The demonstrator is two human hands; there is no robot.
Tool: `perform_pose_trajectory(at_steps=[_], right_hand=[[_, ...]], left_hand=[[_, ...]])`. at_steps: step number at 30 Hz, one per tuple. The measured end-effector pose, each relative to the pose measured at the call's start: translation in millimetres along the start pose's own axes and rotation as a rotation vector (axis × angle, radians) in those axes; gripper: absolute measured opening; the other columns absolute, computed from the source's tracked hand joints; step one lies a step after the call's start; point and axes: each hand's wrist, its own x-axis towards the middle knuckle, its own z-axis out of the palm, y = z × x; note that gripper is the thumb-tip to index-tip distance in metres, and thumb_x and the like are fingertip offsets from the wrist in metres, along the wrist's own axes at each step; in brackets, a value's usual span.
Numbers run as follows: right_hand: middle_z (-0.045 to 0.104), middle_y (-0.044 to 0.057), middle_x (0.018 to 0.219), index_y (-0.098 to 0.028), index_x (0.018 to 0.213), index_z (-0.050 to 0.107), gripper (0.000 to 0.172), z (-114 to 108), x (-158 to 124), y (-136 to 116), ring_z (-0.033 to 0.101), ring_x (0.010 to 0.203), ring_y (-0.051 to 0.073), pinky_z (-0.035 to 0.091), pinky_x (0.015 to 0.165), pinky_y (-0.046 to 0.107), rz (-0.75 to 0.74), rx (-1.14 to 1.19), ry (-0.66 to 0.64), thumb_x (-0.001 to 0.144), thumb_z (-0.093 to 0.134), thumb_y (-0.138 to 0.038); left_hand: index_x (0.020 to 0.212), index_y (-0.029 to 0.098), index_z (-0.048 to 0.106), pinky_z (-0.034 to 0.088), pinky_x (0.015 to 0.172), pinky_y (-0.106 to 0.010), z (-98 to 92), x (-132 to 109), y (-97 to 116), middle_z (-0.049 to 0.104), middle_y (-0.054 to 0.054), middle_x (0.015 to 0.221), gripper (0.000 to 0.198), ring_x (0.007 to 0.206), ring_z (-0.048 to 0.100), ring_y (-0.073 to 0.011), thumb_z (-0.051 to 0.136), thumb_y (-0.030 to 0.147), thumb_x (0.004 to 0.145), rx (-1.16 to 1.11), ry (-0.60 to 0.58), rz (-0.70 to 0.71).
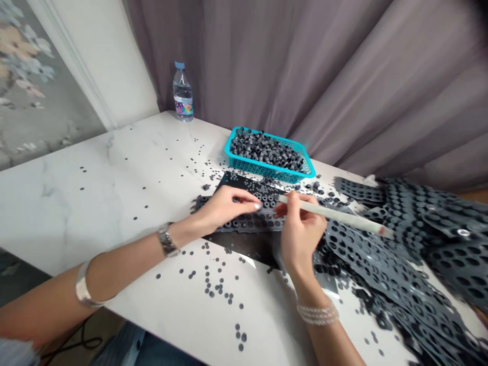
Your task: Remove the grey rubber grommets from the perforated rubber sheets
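Note:
A dark perforated rubber strip (251,222) with rows of round holes and raised rings lies on a black board (244,245). At its left part rests my left hand (231,206), thumb and fingertips drawn together just over the rings; whatever is between them is hidden. My right hand (303,229) is closed around a long whitish stick (343,217) with a reddish mark near its far right end. The stick's other end points at the strip, close to my left fingertips.
A turquoise basket (263,169) full of small black rubber rings stands behind the board. Punched black sheets (381,264) are heaped at the right. Small black discs (213,290) lie scattered across the white table (95,203). A water bottle (183,96) stands at the back left.

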Motion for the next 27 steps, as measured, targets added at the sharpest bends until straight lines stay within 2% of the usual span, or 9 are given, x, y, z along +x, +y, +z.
perform_pose_trajectory(at_steps=[3, 5, 6, 8, 10, 13, 16, 27], right_hand=[[0.061, -0.003, 0.059, -0.019, 0.080, 0.057, 0.026, -4, -1, -5, 0.057, 0.050, 0.012, 0.043, 0.053, 0.024, -0.043, 0.009, 0.096, 0.089, 0.057, -0.043], [0.061, -0.003, 0.059, -0.020, 0.081, 0.057, 0.025, -4, -3, -3, 0.058, 0.050, 0.013, 0.044, 0.051, 0.024, -0.027, 0.007, 0.045, 0.089, 0.057, -0.043], [0.061, -0.003, 0.059, -0.020, 0.080, 0.057, 0.026, -3, -4, 0, 0.058, 0.050, 0.013, 0.044, 0.051, 0.024, -0.006, -0.001, -0.025, 0.089, 0.057, -0.044], [0.062, -0.002, 0.058, -0.019, 0.075, 0.058, 0.028, -1, -6, 7, 0.058, 0.050, 0.013, 0.044, 0.052, 0.025, 0.051, -0.037, -0.223, 0.090, 0.055, -0.044], [0.063, -0.001, 0.056, -0.019, 0.071, 0.057, 0.031, 2, -8, 14, 0.059, 0.049, 0.014, 0.044, 0.053, 0.026, 0.103, -0.090, -0.411, 0.090, 0.053, -0.044], [0.064, 0.000, 0.054, -0.020, 0.070, 0.056, 0.031, 5, -12, 19, 0.062, 0.051, 0.016, 0.045, 0.056, 0.027, 0.121, -0.160, -0.560, 0.091, 0.051, -0.042], [0.064, 0.001, 0.055, -0.021, 0.069, 0.056, 0.029, 7, -15, 16, 0.063, 0.053, 0.017, 0.044, 0.056, 0.027, 0.071, -0.213, -0.616, 0.090, 0.050, -0.039], [0.058, -0.001, 0.055, -0.022, 0.064, 0.052, 0.031, 9, -18, 8, 0.054, 0.050, 0.014, 0.035, 0.054, 0.025, -0.049, -0.316, -0.631, 0.092, 0.045, -0.033]], left_hand=[[0.115, 0.020, 0.072, 0.035, 0.061, -0.029, 5.6, 8, 4, 0.067, -0.002, 0.075, 0.037, 0.064, 0.050, -0.0148, 0.062, 0.032, 0.081, 0.315, -0.134, 0.118], [0.125, 0.020, 0.067, 0.035, 0.061, -0.029, -3.2, 9, 9, 0.069, -0.002, 0.076, 0.043, 0.062, 0.050, -0.0145, 0.054, 0.031, 0.086, 0.393, -0.136, 0.111], [0.123, 0.019, 0.068, 0.036, 0.062, -0.029, -10.0, 8, 11, 0.070, -0.003, 0.079, 0.042, 0.064, 0.052, -0.0147, 0.052, 0.031, 0.086, 0.425, -0.114, 0.104], [0.106, 0.017, 0.075, 0.038, 0.066, -0.029, -23.9, 3, 13, 0.072, -0.006, 0.086, 0.033, 0.069, 0.056, -0.0159, 0.055, 0.030, 0.083, 0.519, -0.074, 0.114], [0.089, 0.018, 0.078, 0.037, 0.068, -0.030, -33.4, -6, 10, 0.072, -0.006, 0.086, 0.022, 0.069, 0.057, -0.0165, 0.061, 0.028, 0.078, 0.608, -0.095, 0.153], [0.084, 0.023, 0.077, 0.036, 0.073, -0.030, -35.5, -17, -2, 0.069, -0.005, 0.085, 0.015, 0.079, 0.057, -0.0198, 0.066, 0.023, 0.074, 0.623, -0.142, 0.237], [0.084, 0.026, 0.075, 0.035, 0.080, -0.032, -30.4, -23, -12, 0.065, -0.005, 0.085, 0.014, 0.091, 0.055, -0.0239, 0.065, 0.021, 0.076, 0.571, -0.189, 0.279], [0.073, 0.023, 0.070, 0.035, 0.077, -0.035, -26.6, -18, -23, 0.061, -0.005, 0.078, 0.007, 0.082, 0.053, -0.0231, 0.066, 0.018, 0.073, 0.599, -0.127, 0.298]])
